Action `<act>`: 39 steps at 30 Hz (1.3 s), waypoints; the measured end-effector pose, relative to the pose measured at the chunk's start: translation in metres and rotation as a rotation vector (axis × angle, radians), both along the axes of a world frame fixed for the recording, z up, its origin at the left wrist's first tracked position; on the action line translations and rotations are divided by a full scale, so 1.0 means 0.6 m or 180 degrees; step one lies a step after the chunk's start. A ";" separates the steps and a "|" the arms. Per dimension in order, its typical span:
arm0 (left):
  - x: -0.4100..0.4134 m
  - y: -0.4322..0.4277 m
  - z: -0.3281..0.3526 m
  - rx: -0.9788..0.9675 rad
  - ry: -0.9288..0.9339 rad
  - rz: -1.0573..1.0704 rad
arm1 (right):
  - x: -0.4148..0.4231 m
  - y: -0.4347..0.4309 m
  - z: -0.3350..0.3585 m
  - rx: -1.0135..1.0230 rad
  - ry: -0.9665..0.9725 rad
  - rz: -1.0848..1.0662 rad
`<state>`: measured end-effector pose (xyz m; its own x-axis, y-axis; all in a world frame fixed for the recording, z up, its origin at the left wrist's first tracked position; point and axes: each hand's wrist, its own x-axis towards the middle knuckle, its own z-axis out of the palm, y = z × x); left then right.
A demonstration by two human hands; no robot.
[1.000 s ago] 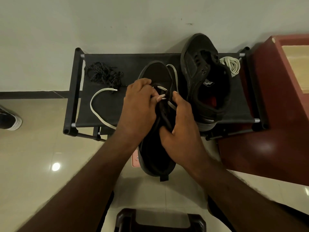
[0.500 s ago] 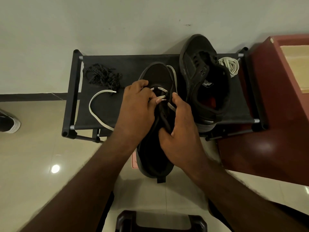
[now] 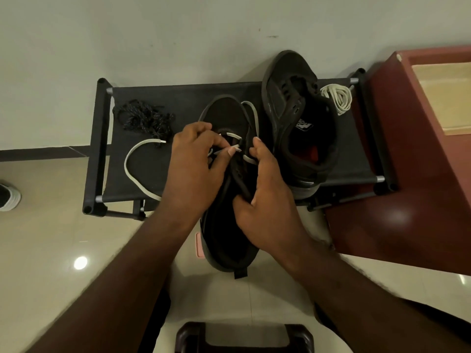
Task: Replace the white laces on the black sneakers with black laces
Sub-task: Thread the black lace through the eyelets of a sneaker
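With left hand (image 3: 193, 171) pinches the white lace (image 3: 234, 135) at the eyelets; with right hand (image 3: 265, 200) grips the sneaker (image 3: 226, 115) at mid-frame, toe on the rack (image 3: 102, 138). At the rack's upper left, black laces (image 3: 142, 118) heaped; at upper right, second sneaker (image 3: 293, 98) beside a coiled lace (image 3: 336, 98).

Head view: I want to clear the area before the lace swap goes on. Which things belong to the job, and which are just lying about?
Job: held black sneaker, its white lace, left hand, right hand, second black sneaker, coiled white lace, tangled black laces.
Lying about: dark red cabinet, black-and-white shoe on the floor, dark stool.
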<state>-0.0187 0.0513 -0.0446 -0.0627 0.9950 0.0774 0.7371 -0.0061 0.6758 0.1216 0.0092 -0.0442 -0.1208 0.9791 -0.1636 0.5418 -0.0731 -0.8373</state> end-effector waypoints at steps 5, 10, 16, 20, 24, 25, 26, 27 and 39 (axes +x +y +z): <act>0.002 -0.001 -0.002 0.0205 -0.0096 0.0192 | 0.004 0.001 0.001 0.0024 -0.0013 0.0057; 0.003 -0.001 -0.003 0.0273 -0.0672 0.0674 | 0.007 0.002 -0.009 0.0241 -0.0103 0.0158; 0.001 -0.001 -0.004 0.0306 -0.0592 0.0440 | 0.009 0.001 -0.012 0.0396 -0.0205 0.0128; -0.004 -0.001 -0.005 0.0132 0.0110 -0.0051 | 0.006 0.000 -0.011 0.0359 -0.0358 0.0208; 0.001 -0.002 0.000 0.0198 -0.0015 0.0256 | 0.004 -0.001 -0.010 0.0369 -0.0466 0.0237; 0.004 -0.002 0.003 0.0215 -0.0262 0.0421 | 0.003 -0.001 -0.009 0.0371 -0.0473 0.0243; 0.005 -0.002 0.005 0.0214 -0.0580 0.0633 | 0.003 -0.001 -0.009 0.0384 -0.0480 0.0246; 0.006 -0.001 0.005 0.0184 -0.0922 0.0847 | 0.003 -0.002 -0.009 0.0402 -0.0489 0.0252; -0.005 0.001 -0.006 0.0214 0.0082 -0.0034 | 0.005 -0.001 -0.011 0.0448 -0.0501 0.0276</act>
